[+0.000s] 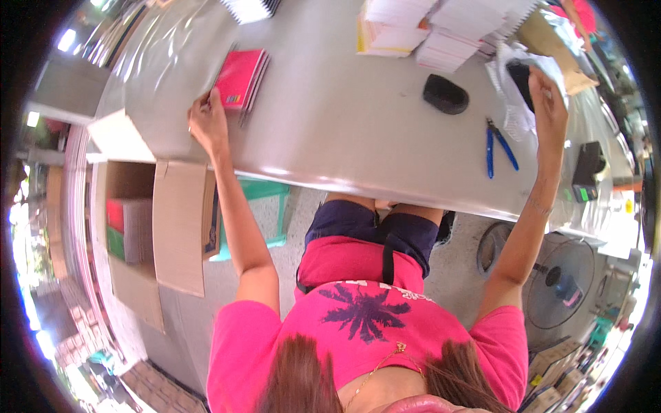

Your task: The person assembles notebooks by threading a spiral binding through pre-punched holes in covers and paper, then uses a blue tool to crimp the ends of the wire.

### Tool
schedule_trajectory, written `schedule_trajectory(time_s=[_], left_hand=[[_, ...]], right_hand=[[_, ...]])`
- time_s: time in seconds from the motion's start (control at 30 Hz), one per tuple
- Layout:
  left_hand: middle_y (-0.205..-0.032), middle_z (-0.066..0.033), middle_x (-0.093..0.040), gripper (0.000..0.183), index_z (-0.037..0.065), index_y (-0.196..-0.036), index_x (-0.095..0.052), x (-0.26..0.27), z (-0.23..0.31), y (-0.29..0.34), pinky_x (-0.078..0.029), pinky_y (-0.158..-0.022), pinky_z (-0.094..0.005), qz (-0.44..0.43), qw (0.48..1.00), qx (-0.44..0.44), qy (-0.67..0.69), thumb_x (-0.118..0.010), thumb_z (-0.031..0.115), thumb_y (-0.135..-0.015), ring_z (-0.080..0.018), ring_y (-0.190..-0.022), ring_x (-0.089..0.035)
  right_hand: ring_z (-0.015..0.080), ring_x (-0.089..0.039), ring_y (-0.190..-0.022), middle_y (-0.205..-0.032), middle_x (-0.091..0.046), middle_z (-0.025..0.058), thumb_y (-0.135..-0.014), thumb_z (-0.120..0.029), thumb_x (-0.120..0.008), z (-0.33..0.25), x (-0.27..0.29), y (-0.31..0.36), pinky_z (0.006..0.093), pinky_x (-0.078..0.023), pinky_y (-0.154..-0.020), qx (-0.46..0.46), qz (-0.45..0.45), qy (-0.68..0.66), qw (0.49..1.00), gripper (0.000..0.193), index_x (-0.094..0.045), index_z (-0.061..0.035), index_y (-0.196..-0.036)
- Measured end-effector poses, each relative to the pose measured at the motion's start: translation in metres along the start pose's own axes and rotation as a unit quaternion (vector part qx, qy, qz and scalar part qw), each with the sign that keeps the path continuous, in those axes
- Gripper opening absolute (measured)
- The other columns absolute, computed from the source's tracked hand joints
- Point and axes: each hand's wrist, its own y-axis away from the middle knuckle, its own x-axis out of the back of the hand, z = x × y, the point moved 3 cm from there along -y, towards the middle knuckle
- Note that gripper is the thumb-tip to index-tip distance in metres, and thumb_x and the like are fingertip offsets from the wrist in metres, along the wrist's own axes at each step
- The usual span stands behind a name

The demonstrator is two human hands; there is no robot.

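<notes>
A small stack of red spiral notebooks (242, 77) lies on the left of the grey table. My left hand (208, 122) is at its near left corner, thumb and fingers closed on the edge. Over on the right, my right hand (549, 103) pinches a dark, flat object (521, 82) beside a crumpled white plastic bag (513, 110). The exact kind of that object is partly hidden by my fingers. A black rounded pad (445, 94) lies to its left. Blue-handled nippers (499, 148) rest below, handles spread toward me.
Stacks of white-paged notebooks (447, 31) stand at the far right, and another stack (249, 8) at the far edge. An open cardboard box (180, 227) holding notebooks is left of the table (330, 131). A green stool (265, 206) and a fan (551, 275) are below.
</notes>
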Motion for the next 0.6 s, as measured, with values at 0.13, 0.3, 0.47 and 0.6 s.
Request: schedule_trajectory(time_s=[0.13, 0.3, 0.47, 0.6], left_hand=[[-0.103, -0.0167, -0.063, 0.047, 0.005, -0.114, -0.069, -0.005, 0.01, 0.007, -0.052, -0.082, -0.0399, -0.002, 0.999, 0.001, 0.048, -0.065, 0.045, -0.09, -0.0292, -0.094, -0.063], [-0.108, -0.0191, -0.058, 0.048, 0.004, -0.121, -0.064, -0.01, 0.008, 0.007, -0.052, -0.075, -0.0403, 0.019, 0.991, -0.022, 0.131, -0.063, 0.043, -0.093, -0.0285, -0.097, -0.059], [-0.109, -0.0171, -0.059, 0.03, 0.003, -0.116, -0.065, 0.012, 0.042, 0.019, -0.049, -0.082, -0.0428, 0.104, 0.987, -0.087, 0.09, -0.06, 0.025, -0.097, -0.029, -0.105, -0.055], [-0.105, -0.012, -0.063, 0.018, 0.005, -0.11, -0.066, 0.035, 0.06, 0.021, -0.045, -0.09, -0.0421, 0.144, 0.977, -0.151, 0.05, -0.062, 0.009, -0.093, -0.0283, -0.107, -0.053]], right_hand=[[0.0157, -0.059, -0.109, -0.118, -0.062, 0.0062, -0.1, -0.048, -0.051, -0.015, 0.024, -0.081, 0.0318, -0.043, -0.098, 0.039, 0.015, -0.069, 0.997, 0.052, -0.057, -0.0088, -0.133], [0.0198, -0.06, -0.075, -0.081, -0.06, 0.0063, -0.096, -0.017, -0.058, 0.026, 0.034, -0.185, 0.0287, -0.05, -0.07, -0.023, -0.07, -0.202, 0.977, 0.022, -0.058, -0.0028, -0.112], [0.0211, -0.064, -0.08, -0.095, -0.068, 0.0108, -0.097, -0.024, -0.055, 0.009, 0.021, -0.178, 0.0331, -0.052, -0.076, 0.288, -0.154, 0.381, 0.865, 0.032, -0.059, -0.0054, -0.122], [0.0224, -0.064, -0.086, -0.108, -0.069, 0.0138, -0.092, -0.025, -0.062, -0.041, -0.018, -0.164, 0.0336, -0.051, -0.082, 0.101, -0.177, 0.25, 0.947, 0.039, -0.061, -0.008, -0.127]])
